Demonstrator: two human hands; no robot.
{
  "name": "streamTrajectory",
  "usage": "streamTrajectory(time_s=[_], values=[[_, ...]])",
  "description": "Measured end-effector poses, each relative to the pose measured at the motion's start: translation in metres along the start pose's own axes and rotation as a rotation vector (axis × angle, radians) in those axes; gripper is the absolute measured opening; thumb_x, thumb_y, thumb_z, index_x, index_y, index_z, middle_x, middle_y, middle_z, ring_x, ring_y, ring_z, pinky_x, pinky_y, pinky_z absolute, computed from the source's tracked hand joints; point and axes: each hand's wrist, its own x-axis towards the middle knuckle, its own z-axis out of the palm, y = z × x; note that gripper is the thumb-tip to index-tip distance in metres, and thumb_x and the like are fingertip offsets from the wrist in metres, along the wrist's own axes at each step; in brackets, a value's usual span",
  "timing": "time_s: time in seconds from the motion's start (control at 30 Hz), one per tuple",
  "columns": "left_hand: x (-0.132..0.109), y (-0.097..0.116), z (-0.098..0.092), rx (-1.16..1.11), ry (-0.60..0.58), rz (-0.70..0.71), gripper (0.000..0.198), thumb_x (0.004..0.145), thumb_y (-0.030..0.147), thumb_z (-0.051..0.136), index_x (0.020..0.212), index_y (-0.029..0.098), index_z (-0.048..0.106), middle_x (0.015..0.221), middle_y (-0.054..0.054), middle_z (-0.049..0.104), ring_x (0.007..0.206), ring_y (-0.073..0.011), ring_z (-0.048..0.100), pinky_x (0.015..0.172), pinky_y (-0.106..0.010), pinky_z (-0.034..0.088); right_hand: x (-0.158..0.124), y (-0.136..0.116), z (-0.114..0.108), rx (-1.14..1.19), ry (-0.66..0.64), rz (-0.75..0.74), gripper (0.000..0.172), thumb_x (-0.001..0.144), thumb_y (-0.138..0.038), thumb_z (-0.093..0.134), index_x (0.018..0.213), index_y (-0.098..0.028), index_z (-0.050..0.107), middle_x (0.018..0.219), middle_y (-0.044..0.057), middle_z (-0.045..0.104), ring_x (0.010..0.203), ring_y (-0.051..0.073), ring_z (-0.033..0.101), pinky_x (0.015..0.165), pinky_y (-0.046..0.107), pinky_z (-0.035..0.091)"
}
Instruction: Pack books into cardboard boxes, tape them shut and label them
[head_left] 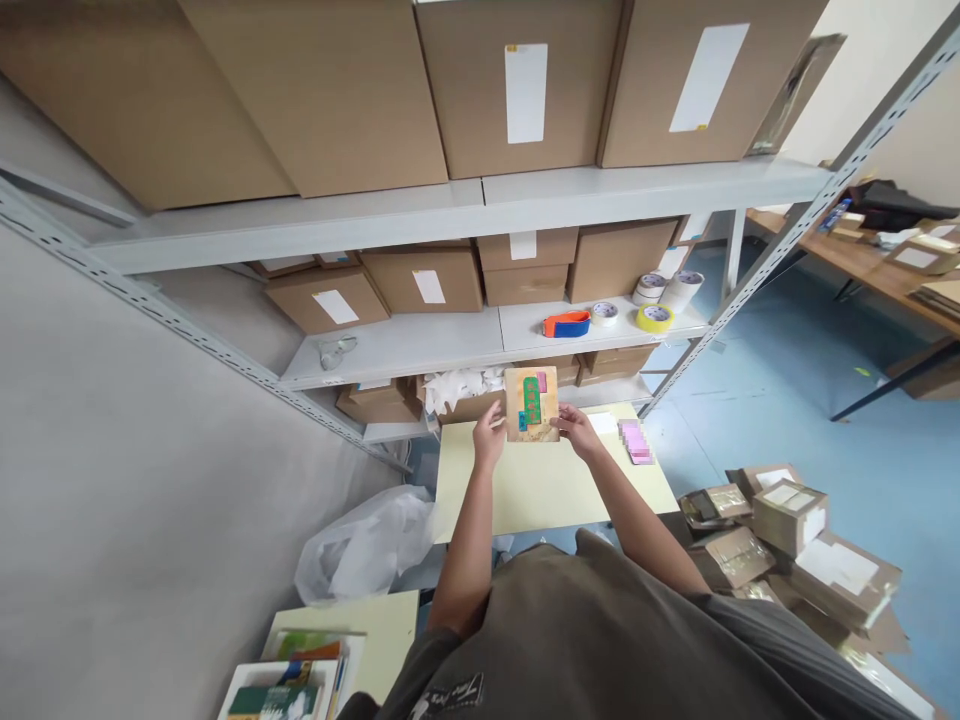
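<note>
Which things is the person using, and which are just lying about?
In use, it seems:
tan square with a colourful picture
left hand, at its left edge
right hand, gripping its right edge
pale yellow table

Probably just lying about:
yellow tape roll
plastic bag
heaped cardboard boxes

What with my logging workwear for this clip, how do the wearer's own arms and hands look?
The left hand and right hand are ungloved, with nothing visibly worn at the wrists. The forearms are bare, below short, loose, dark grey-brown sleeves. The matching top carries light lettering near its left side.
</note>
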Motion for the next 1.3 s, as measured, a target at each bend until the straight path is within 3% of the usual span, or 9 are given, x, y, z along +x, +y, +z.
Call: streamTrajectory(time_s=[0.1,0.27,0.4,0.47,0.53,0.77,0.93,1.13,1.3], values=[[-0.007,-0.001,0.016,0.082,-0.077,0.051,0.058,0.085,0.042,0.085,0.138,0.02,0.075,0.135,-0.016,0.075,0.123,-0.0311,0.071,0.106,-0.046,0.059,0.001,0.007,0.01,-0.071,0.003,-0.116,0.042,0.075,-0.038,0.083,0.114,-0.026,0.075,0.119,0.007,0.078,0.094,0.025,0.071,0.072,0.036,0.057],[-0.013,-0.002,0.038,-0.012,-0.228,0.052,0.071,0.085,0.038,0.085,0.15,0.022,0.063,0.14,-0.014,0.07,0.12,-0.0302,0.071,0.094,-0.04,0.064,0.001,0.026,0.029,-0.236,-0.2,-0.228,0.051,0.082,-0.035,0.074,0.133,-0.032,0.075,0.144,0.008,0.069,0.118,0.03,0.068,0.086,0.042,0.06],[-0.002,-0.004,0.015,-0.094,-0.286,-0.01,0.066,0.085,0.038,0.082,0.146,0.019,0.065,0.129,-0.013,0.076,0.113,-0.0297,0.074,0.101,-0.044,0.061,0.009,0.032,0.018,-0.37,-0.024,-0.217,0.048,0.082,-0.038,0.077,0.13,-0.033,0.076,0.148,0.008,0.068,0.137,0.034,0.058,0.102,0.049,0.055],[0.005,-0.006,-0.001,-0.176,-0.375,-0.062,0.074,0.083,0.041,0.083,0.15,0.019,0.061,0.133,-0.015,0.075,0.117,-0.0322,0.074,0.101,-0.047,0.06,0.017,0.029,0.007,-0.34,0.127,-0.153,0.052,0.078,-0.041,0.081,0.129,-0.032,0.075,0.139,0.009,0.072,0.129,0.034,0.062,0.1,0.049,0.056],[0.01,-0.008,-0.013,-0.222,-0.427,-0.117,0.084,0.08,0.042,0.086,0.155,0.019,0.057,0.136,-0.017,0.074,0.118,-0.0338,0.074,0.097,-0.047,0.061,0.023,0.025,-0.002,-0.214,0.099,-0.053,0.057,0.074,-0.042,0.084,0.128,-0.029,0.073,0.124,0.009,0.076,0.113,0.031,0.068,0.092,0.046,0.057],[0.028,-0.021,-0.024,-0.174,-0.355,-0.139,0.093,0.078,0.04,0.089,0.161,0.021,0.052,0.141,-0.015,0.072,0.12,-0.0309,0.072,0.1,-0.044,0.06,0.028,0.018,-0.002,0.03,-0.009,0.065,0.057,0.064,-0.035,0.092,0.116,-0.027,0.07,0.093,0.0,0.073,0.081,0.021,0.067,0.066,0.031,0.052],[0.03,-0.03,-0.007,0.042,-0.096,-0.025,0.074,0.082,0.041,0.087,0.151,0.024,0.064,0.138,-0.015,0.071,0.126,-0.0304,0.068,0.102,-0.044,0.06,0.028,0.024,0.011,-0.018,0.035,-0.023,0.052,0.071,-0.035,0.088,0.119,-0.028,0.07,0.102,0.002,0.075,0.088,0.022,0.068,0.075,0.035,0.056],[0.018,-0.043,0.025,0.059,-0.222,-0.018,0.063,0.084,0.039,0.084,0.144,0.023,0.068,0.133,-0.013,0.072,0.11,-0.0275,0.074,0.091,-0.04,0.063,0.028,0.052,0.038,-0.234,-0.145,-0.182,0.042,0.083,-0.034,0.071,0.125,-0.029,0.074,0.128,0.008,0.073,0.116,0.028,0.069,0.085,0.04,0.06],[0.023,-0.065,0.012,-0.124,-0.28,-0.164,0.074,0.078,0.037,0.084,0.147,0.018,0.066,0.131,-0.012,0.076,0.11,-0.0279,0.074,0.096,-0.04,0.061,0.047,0.065,0.009,-0.474,0.238,-0.125,0.053,0.082,-0.04,0.072,0.133,-0.027,0.07,0.127,0.012,0.074,0.121,0.031,0.067,0.096,0.047,0.058]])
